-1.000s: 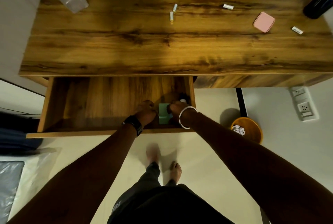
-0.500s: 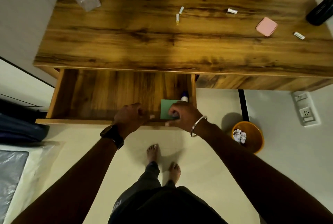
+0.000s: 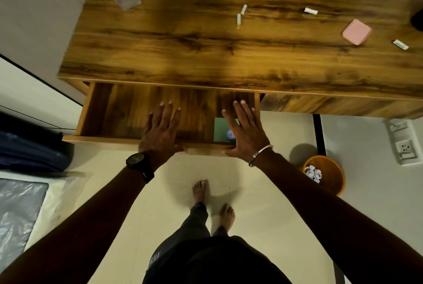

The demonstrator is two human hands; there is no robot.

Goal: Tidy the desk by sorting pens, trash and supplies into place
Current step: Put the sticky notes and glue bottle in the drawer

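Looking stowed: left hand [image 3: 160,132] and right hand [image 3: 246,132] just released the green pad [image 3: 220,129], fingers splayed, empty, at the front of the drawer [image 3: 103,139].

My left hand [image 3: 160,134] has a black round-faced watch [image 3: 137,161] at the wrist, my right hand [image 3: 246,134] a thin silver bangle [image 3: 261,155]. I wear dark trousers [image 3: 198,219], a dark top [image 3: 206,261] with faint pale lettering, and my feet [image 3: 200,188] are bare.
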